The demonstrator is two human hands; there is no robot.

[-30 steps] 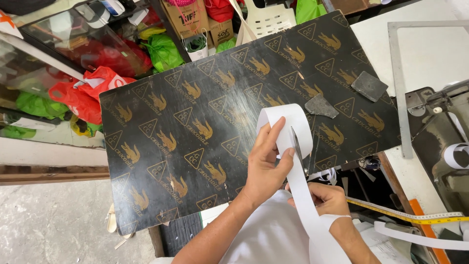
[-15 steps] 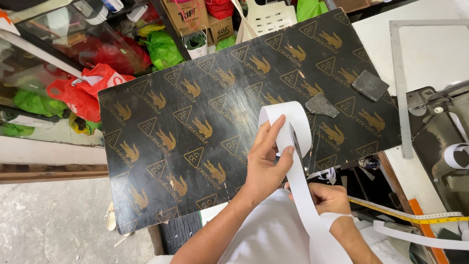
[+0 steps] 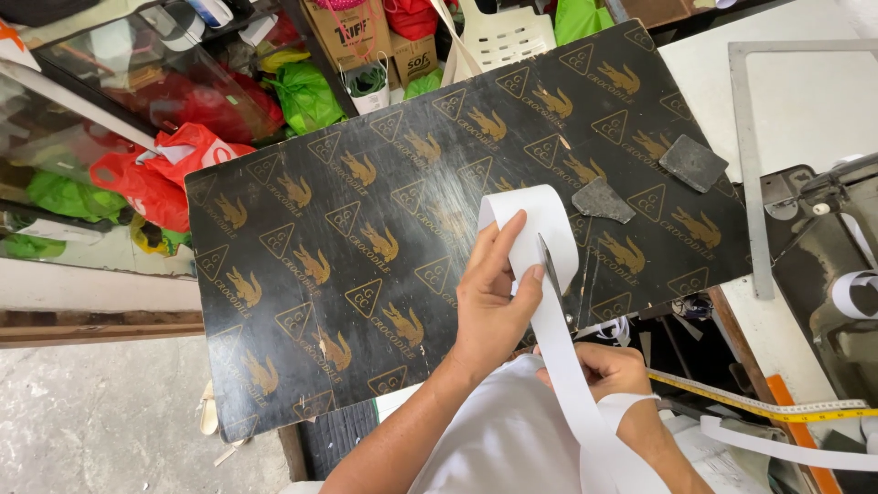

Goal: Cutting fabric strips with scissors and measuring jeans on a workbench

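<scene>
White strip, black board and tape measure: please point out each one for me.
White strip (image 3: 540, 224): head view, on the folded loop near the left hand (image 3: 489, 306).
Black board (image 3: 311, 274): head view, on its bare patterned face.
Tape measure (image 3: 759, 402): head view, on its yellow band.

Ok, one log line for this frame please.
left hand: holds folded white strip | right hand: on strip lower down, dark blade between, grip unclear | under: black patterned board | nearby: yellow tape measure

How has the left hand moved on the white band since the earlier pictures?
No clear move: the left hand pinches the folded white fabric band at the same spot over the black board with gold triangle prints.
</scene>
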